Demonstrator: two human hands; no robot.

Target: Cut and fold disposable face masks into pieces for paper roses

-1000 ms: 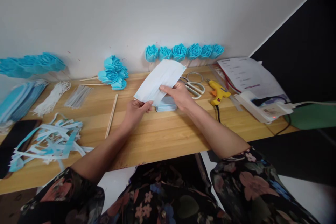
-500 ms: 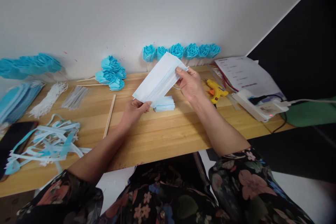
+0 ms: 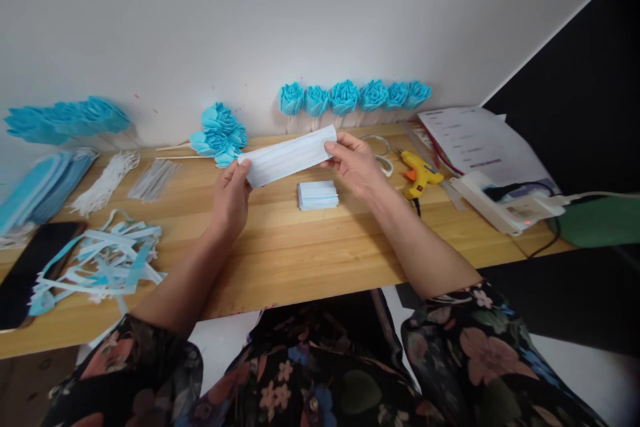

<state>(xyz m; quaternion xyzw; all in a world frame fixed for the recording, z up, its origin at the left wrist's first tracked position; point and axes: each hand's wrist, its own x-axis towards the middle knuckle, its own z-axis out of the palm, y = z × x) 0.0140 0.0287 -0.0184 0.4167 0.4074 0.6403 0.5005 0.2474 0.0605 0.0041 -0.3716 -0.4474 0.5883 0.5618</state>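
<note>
Pinching opposite ends of a pale pleated sheet (image 3: 289, 157), the left hand (image 3: 232, 192) and right hand (image 3: 354, 164) hold it spread between them over the bench (image 3: 300, 253). Lower down, between the hands, rests a small pale stack (image 3: 319, 195); right of the right hand lies a yellow glue gun (image 3: 421, 175).

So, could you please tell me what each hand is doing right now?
Left hand: closed, holding one end of the pale mask.
Right hand: closed, holding its other end.
</note>
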